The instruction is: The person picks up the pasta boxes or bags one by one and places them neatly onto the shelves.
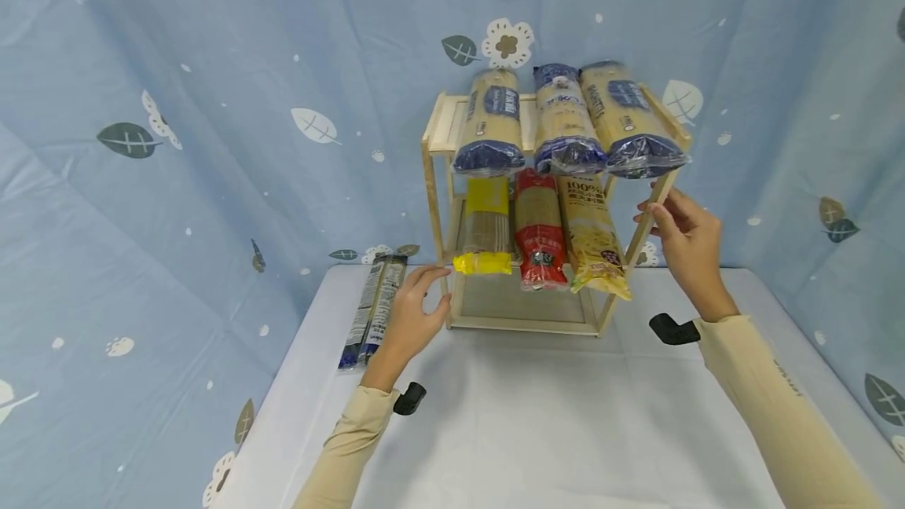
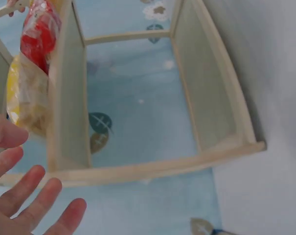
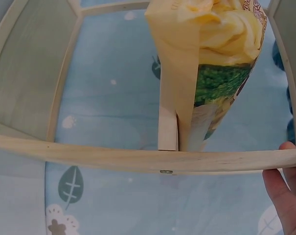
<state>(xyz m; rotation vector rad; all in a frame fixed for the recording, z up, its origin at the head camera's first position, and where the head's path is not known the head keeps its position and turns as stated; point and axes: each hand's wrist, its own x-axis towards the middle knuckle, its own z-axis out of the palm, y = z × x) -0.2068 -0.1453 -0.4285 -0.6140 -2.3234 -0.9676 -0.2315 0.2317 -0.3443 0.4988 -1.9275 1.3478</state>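
A small wooden rack [image 1: 523,327] stands on the table with bagged pasta on two tiers. My right hand [image 1: 689,246] holds its right front post, thumb on one side and fingertips on the other. Beside the left front post, my left hand [image 1: 415,313] has its fingers spread and grips nothing; whether a fingertip touches the wood is unclear. On the middle tier lie a yellow-ended noodle pack [image 1: 488,234], a red pack [image 1: 540,238] and a yellow pasta bag [image 1: 594,238]. Three blue-ended spaghetti bags [image 1: 562,112] lie on top.
Two dark slim packs [image 1: 375,309] lie side by side on the white table [image 1: 537,430], left of the rack. Blue patterned cloth [image 1: 212,179] hangs behind and along the sides. The bottom tier [image 1: 523,301] holds no packs.
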